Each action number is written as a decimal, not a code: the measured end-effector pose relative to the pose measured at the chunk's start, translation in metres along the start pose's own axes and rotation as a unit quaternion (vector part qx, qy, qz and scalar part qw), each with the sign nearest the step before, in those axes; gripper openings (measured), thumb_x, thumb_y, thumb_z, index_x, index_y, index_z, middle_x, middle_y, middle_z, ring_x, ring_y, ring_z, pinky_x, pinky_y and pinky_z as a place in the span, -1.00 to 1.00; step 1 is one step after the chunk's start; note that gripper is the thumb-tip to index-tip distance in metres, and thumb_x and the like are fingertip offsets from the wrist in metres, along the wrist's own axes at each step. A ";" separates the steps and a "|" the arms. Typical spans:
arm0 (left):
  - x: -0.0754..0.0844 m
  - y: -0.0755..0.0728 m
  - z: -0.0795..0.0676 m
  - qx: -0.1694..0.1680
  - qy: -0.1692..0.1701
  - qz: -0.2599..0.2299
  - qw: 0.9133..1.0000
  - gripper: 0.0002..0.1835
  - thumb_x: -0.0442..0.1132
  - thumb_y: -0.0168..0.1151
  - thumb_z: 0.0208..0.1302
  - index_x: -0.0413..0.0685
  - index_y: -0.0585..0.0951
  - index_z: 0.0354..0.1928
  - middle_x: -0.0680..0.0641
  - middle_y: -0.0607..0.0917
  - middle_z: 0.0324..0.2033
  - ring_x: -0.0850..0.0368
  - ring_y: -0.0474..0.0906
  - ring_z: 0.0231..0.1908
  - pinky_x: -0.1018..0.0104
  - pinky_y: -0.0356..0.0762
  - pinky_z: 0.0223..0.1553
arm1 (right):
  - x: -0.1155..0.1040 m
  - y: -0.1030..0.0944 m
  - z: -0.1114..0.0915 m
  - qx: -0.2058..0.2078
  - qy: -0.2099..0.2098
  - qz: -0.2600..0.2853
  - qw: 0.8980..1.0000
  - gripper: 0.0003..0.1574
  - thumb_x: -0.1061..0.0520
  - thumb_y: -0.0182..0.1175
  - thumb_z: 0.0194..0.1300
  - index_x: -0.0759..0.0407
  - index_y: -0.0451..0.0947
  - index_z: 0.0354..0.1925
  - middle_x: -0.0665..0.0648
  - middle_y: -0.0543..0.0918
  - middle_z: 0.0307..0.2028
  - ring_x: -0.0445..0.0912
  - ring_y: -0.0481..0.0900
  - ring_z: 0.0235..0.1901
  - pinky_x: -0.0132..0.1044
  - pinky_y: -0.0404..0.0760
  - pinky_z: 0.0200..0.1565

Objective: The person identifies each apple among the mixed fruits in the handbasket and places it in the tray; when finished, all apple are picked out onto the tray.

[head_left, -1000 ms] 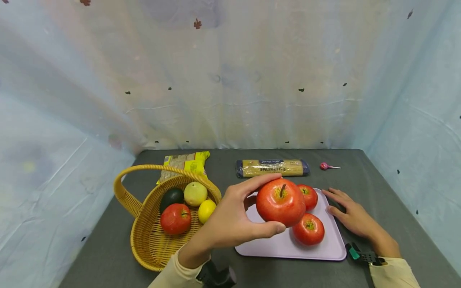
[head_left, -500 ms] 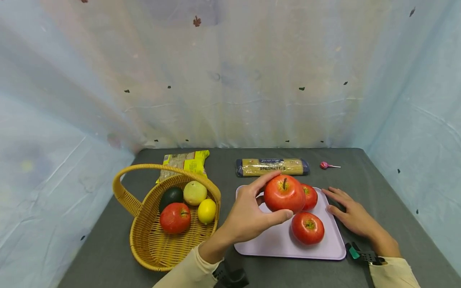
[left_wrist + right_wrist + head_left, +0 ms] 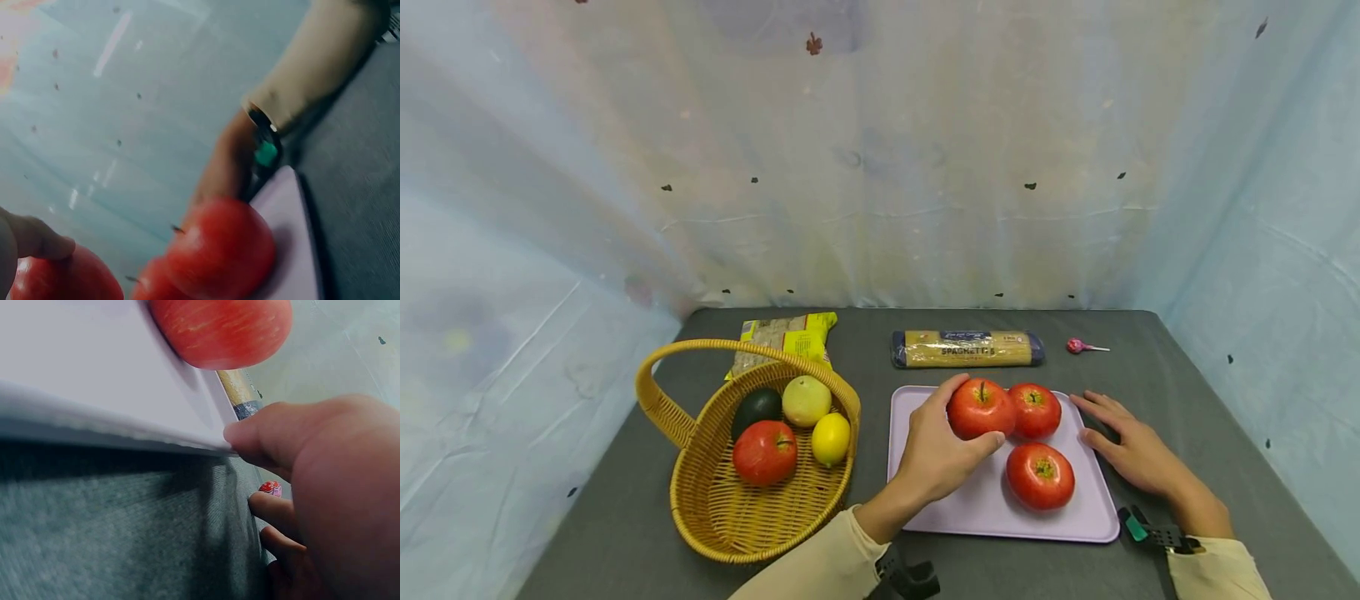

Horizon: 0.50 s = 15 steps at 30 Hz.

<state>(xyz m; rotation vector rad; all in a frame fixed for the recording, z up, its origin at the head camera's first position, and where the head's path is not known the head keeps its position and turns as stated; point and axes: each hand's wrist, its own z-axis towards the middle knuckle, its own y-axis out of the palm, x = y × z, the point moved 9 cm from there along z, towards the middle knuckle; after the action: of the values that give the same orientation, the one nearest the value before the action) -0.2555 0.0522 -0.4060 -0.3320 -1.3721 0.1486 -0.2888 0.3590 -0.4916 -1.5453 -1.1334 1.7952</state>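
Observation:
My left hand (image 3: 934, 457) grips a red apple (image 3: 977, 410) between thumb and fingers, over the back part of a pale purple tray (image 3: 943, 518). Right beside it on the tray is a second red apple (image 3: 1037, 411). Nearer the front lies a third apple (image 3: 1041, 477). In the left wrist view, a fingertip presses on the held apple (image 3: 69, 278). My right hand (image 3: 1138, 450) rests at the tray's right edge with relaxed fingers. The right wrist view has its thumb touching the tray rim (image 3: 156, 439), while the other fingers lie outside it.
A wicker basket (image 3: 730, 533) at left contains a red apple (image 3: 765, 452), a lemon (image 3: 831, 439), a round pale green fruit (image 3: 807, 402) and a dark green fruit (image 3: 756, 412). Behind are a yellow bag (image 3: 805, 342), a spaghetti pack (image 3: 967, 349) and a lollipop (image 3: 1077, 345).
My left hand has carried its apple down towards the tray and slightly away from me, closer to the back apple. The right hand stays in place at the tray edge.

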 end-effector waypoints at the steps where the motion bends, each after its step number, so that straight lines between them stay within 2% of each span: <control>1: -0.005 0.001 0.001 0.006 -0.005 0.012 1.000 -0.12 -0.14 0.66 0.13 0.02 0.52 0.53 -0.03 0.76 0.22 0.11 0.71 0.12 0.16 0.68 0.19 | 0.000 0.000 0.000 0.001 -0.001 0.001 1.000 -0.22 -0.04 0.27 0.61 0.13 0.35 0.63 0.53 0.27 0.59 0.63 0.21 0.52 0.74 0.26 0.31; 7: -0.032 0.007 0.009 0.020 -0.022 0.054 0.998 -0.13 -0.20 0.65 0.12 -0.08 0.51 0.50 -0.12 0.73 0.23 -0.09 0.66 0.19 -0.05 0.67 0.24 | -0.001 0.000 0.000 0.001 -0.001 0.001 1.000 -0.22 -0.04 0.26 0.61 0.13 0.35 0.63 0.53 0.28 0.59 0.63 0.22 0.51 0.74 0.26 0.30; 10: -0.042 0.010 0.013 0.023 -0.004 0.068 0.997 -0.15 -0.22 0.64 0.12 -0.13 0.51 0.48 -0.18 0.71 0.22 -0.17 0.65 0.19 -0.12 0.66 0.24 | -0.001 0.000 0.000 0.002 0.000 0.000 1.000 -0.22 -0.04 0.27 0.61 0.13 0.35 0.63 0.53 0.28 0.59 0.62 0.21 0.52 0.74 0.26 0.31; 15: -0.068 0.018 0.022 0.038 0.053 0.094 0.993 -0.20 -0.20 0.64 0.15 -0.14 0.50 0.42 -0.16 0.74 0.13 -0.08 0.71 0.04 0.00 0.73 0.07 | -0.002 0.000 0.000 0.003 0.000 0.000 1.000 -0.22 -0.04 0.27 0.60 0.13 0.36 0.63 0.53 0.28 0.59 0.62 0.21 0.52 0.74 0.26 0.31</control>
<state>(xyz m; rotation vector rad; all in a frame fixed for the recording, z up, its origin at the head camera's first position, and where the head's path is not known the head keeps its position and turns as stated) -0.2893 0.0523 -0.4718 -0.3999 -1.2248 0.3349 -0.2881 0.3578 -0.4907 -1.5417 -1.1277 1.7976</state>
